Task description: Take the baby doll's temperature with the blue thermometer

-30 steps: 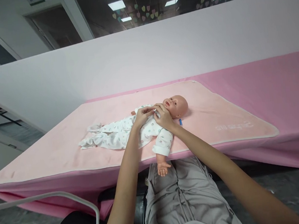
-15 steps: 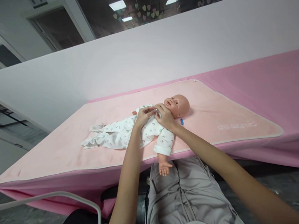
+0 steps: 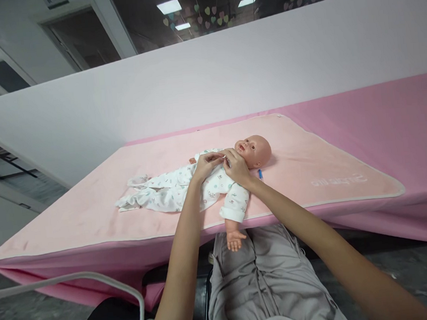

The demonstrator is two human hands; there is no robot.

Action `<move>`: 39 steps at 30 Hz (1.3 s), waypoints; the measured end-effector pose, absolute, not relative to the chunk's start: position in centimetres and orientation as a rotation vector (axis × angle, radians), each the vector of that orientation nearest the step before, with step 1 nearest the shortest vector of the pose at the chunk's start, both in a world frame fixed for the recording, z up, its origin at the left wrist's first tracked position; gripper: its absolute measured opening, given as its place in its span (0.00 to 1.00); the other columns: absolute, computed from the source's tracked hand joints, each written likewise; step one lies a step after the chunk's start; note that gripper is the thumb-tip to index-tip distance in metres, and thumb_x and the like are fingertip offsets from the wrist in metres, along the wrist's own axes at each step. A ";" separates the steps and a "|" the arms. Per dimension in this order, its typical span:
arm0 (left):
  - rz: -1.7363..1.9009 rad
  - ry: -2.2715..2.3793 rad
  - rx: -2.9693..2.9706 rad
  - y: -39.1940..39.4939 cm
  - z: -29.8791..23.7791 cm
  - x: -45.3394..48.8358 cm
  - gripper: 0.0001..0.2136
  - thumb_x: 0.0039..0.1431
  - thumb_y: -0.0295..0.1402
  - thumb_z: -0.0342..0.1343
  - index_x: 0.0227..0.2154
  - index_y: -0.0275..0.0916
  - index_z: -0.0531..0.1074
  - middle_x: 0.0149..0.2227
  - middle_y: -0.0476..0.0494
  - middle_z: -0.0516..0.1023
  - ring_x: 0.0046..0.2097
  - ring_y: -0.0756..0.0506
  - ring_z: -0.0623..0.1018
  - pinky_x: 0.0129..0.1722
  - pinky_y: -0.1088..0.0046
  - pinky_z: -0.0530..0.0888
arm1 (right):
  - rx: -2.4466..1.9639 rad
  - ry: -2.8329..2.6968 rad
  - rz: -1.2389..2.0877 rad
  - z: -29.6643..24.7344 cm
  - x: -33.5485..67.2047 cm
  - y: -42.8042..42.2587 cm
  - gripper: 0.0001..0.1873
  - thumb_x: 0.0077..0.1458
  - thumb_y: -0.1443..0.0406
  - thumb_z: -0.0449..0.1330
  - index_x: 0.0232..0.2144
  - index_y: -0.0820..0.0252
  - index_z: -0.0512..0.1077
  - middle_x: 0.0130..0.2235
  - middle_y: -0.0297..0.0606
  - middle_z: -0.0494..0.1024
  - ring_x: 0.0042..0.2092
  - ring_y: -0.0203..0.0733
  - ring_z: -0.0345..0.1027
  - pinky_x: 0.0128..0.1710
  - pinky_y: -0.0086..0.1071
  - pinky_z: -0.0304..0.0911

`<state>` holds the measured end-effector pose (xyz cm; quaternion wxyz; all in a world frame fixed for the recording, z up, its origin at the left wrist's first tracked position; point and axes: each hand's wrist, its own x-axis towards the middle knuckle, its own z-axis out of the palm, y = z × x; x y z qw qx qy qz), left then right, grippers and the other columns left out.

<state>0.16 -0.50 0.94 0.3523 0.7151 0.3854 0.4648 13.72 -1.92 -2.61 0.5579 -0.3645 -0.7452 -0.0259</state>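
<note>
A bald baby doll [image 3: 257,150] lies on its back, its head to the right and its legs to the left. It wears a white printed romper [image 3: 168,199]. Over the chest, just below the doll's chin, my left hand [image 3: 207,165] and my right hand [image 3: 237,167] meet. Both have their fingers bent and pinched at the front of the romper near the neck. The fingertips and the bit of cloth or fastener between them are mostly hidden. One doll arm hangs over the near table edge.
A pale pink mat [image 3: 333,159] with a white border lies under the doll, on a darker pink cloth [image 3: 400,123]. A small blue item [image 3: 260,174] is beside the doll's neck. Behind rises a white partition [image 3: 229,79]. A white curved tube [image 3: 85,277] stands at front left.
Both hands stay at the romper's neck, with only slight finger movement. The doll has not moved; the view has shifted very slightly.
</note>
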 end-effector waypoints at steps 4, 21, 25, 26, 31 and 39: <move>1.193 1.009 1.843 -0.5 1.0 0.1 0.10 0.42 0.33 0.61 0.30 0.35 0.77 0.33 0.42 0.79 0.37 0.45 0.75 0.42 0.67 0.69 | -0.860 -1.752 -0.061 -2.6 13.7 -1.8 0.20 0.49 0.75 0.46 0.42 0.59 0.67 0.41 0.41 0.71 0.43 0.43 0.65 0.44 0.36 0.64; 1.329 1.191 1.646 -0.4 0.9 -1.3 0.19 0.51 0.45 0.51 0.13 0.37 0.70 0.10 0.52 0.58 0.19 0.52 0.61 0.24 0.73 0.61 | -0.793 -1.677 -0.217 -3.0 13.7 -2.1 0.17 0.53 0.73 0.45 0.41 0.57 0.67 0.41 0.41 0.72 0.44 0.42 0.65 0.47 0.38 0.64; 1.198 1.297 1.774 -0.9 0.8 -2.5 0.16 0.49 0.38 0.51 0.11 0.37 0.65 0.12 0.53 0.54 0.18 0.53 0.56 0.24 0.72 0.58 | -0.795 -1.698 -0.165 -3.0 13.7 -2.1 0.17 0.53 0.73 0.45 0.41 0.57 0.67 0.41 0.41 0.72 0.45 0.43 0.65 0.48 0.39 0.63; 1.145 1.276 1.793 -1.0 0.9 -2.8 0.15 0.48 0.37 0.51 0.10 0.38 0.63 0.12 0.53 0.54 0.19 0.53 0.56 0.25 0.72 0.58 | -0.794 -1.701 -0.157 -3.0 13.7 -2.1 0.17 0.53 0.73 0.45 0.42 0.57 0.67 0.41 0.42 0.72 0.45 0.43 0.65 0.48 0.40 0.63; 0.904 1.064 1.781 -2.0 1.6 -4.4 0.07 0.44 0.32 0.51 0.15 0.37 0.67 0.19 0.51 0.62 0.25 0.51 0.62 0.27 0.74 0.61 | -0.788 -1.689 -0.190 -3.0 13.7 -2.2 0.17 0.53 0.73 0.45 0.41 0.57 0.67 0.41 0.41 0.72 0.44 0.43 0.66 0.47 0.39 0.63; 0.919 1.092 1.852 -3.0 1.4 -4.5 0.02 0.42 0.31 0.53 0.21 0.37 0.68 0.24 0.51 0.65 0.31 0.51 0.66 0.31 0.77 0.64 | -0.760 -1.691 -0.204 -2.9 13.6 -2.2 0.18 0.51 0.75 0.45 0.41 0.58 0.68 0.40 0.41 0.72 0.43 0.43 0.65 0.45 0.38 0.63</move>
